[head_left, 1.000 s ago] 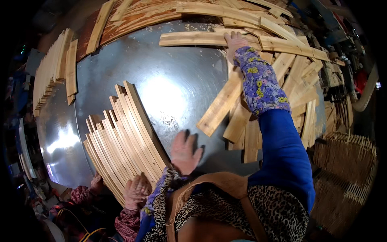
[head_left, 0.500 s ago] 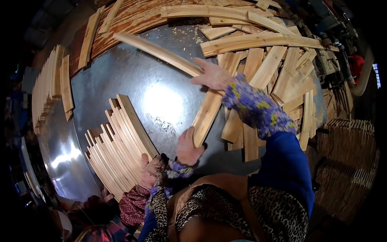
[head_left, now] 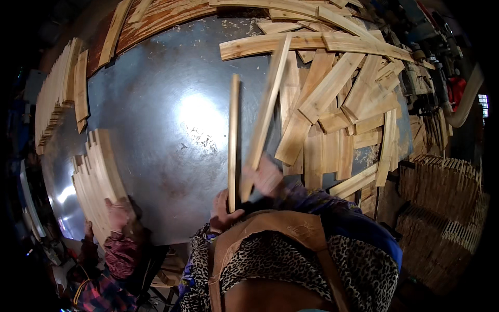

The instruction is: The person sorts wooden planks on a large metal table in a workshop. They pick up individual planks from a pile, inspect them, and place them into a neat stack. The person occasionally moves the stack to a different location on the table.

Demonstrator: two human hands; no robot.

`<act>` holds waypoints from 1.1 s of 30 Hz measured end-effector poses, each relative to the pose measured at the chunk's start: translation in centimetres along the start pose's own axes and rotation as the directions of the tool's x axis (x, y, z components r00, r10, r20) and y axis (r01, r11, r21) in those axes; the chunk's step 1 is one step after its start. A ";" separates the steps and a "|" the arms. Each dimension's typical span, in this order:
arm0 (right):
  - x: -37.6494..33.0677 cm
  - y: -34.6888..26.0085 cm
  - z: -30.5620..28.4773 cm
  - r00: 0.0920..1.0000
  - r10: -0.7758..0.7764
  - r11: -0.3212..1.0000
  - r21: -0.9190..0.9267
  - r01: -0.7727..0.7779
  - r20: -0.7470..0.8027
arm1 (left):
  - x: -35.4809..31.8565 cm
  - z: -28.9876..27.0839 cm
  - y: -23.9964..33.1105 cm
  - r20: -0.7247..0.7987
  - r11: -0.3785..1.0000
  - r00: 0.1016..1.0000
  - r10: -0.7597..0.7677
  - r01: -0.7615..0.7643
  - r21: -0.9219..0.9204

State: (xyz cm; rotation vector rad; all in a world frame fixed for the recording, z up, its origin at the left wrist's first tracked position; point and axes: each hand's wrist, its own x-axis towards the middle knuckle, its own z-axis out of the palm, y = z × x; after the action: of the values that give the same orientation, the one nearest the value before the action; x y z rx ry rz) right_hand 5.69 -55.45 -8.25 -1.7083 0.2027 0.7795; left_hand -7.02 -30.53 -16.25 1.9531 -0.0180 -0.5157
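My left hand (head_left: 223, 212) is closed around the near end of a narrow wooden slat (head_left: 234, 135), which stands on its edge and points away from me. Just to its right, my right hand (head_left: 267, 177) grips a second wooden slat (head_left: 269, 106) near its lower end. This one leans to the right at its far end and is blurred by motion. A small gap separates the two slats, wider at the far end. Part of my right hand is smeared, and its thumb side lies against the wood.
A co-worker's hands (head_left: 119, 214) hold a row of slats (head_left: 101, 179) at the left of the metal table (head_left: 161, 166). Loose slats (head_left: 332, 104) lie heaped at the right. Another row of slats (head_left: 57, 93) stands at the far left, and stacked bundles (head_left: 434, 187) are off the table at right.
My right hand has come back toward me from the middle of the table. Both slats now point away from me, on edge. The co-worker's row of slats has shifted left, away from my left hand.
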 end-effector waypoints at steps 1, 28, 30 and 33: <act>0.7 0.9 1.1 0.980 0.137 0.958 -0.270 -0.094 0.146 | 1.6 0.0 1.7 -0.034 0.956 0.998 0.061 -0.048 0.289; 27.1 -18.1 -27.9 0.987 -0.012 -0.017 -0.987 -0.159 -0.159 | 4.5 -2.8 5.4 -0.083 0.344 0.885 -0.458 0.090 -0.935; 25.4 -17.9 -25.9 0.998 0.036 0.255 -0.965 -0.063 -0.056 | 4.4 -3.6 6.2 -0.016 0.307 0.830 -0.557 0.188 -0.933; 23.9 -11.0 -21.5 0.981 0.133 0.938 -0.338 -0.078 0.142 | 5.9 -2.3 3.5 0.142 0.104 0.772 -0.620 0.261 -0.960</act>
State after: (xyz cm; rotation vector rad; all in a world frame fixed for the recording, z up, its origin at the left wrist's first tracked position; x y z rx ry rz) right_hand 37.91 -65.54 -11.70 -1.9491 0.0513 1.0778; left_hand -0.07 -31.53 -14.42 0.6689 0.9641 -0.4262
